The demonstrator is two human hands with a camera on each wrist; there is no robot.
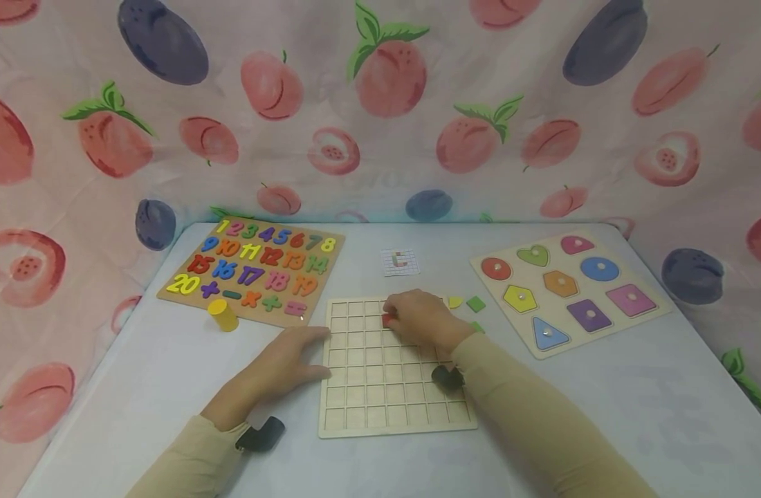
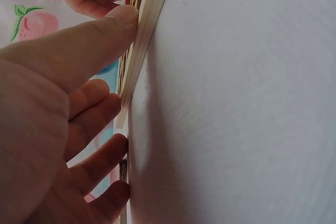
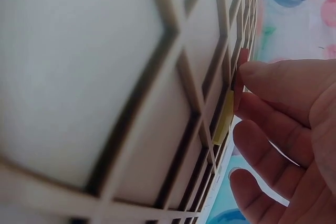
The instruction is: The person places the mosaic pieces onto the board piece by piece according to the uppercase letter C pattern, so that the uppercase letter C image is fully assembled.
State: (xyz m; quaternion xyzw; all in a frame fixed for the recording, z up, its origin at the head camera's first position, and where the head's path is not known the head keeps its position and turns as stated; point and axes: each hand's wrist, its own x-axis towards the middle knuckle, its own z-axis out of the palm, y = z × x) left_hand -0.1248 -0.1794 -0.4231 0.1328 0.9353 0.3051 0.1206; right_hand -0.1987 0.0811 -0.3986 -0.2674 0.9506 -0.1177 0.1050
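Note:
A wooden grid board (image 1: 398,434) lies in front of me. Over its upper middle cells my right hand (image 1: 424,319) pinches a red tile (image 1: 389,321) between thumb and fingers. In the right wrist view the red tile (image 3: 241,80) stands tilted at the grid, beside a yellow piece (image 3: 226,120) on the board. My left hand (image 1: 285,364) is at the board's left edge, thumb and fingers spread; in the left wrist view its thumb (image 2: 125,15) rests at the board's wooden side.
A small pattern card (image 1: 400,262) lies behind the board. Right of it are a yellow piece (image 1: 455,302) and green tiles (image 1: 476,303). A number board (image 1: 318,310) and yellow cylinder (image 1: 223,315) stand left; a shape puzzle (image 1: 522,325) lies right.

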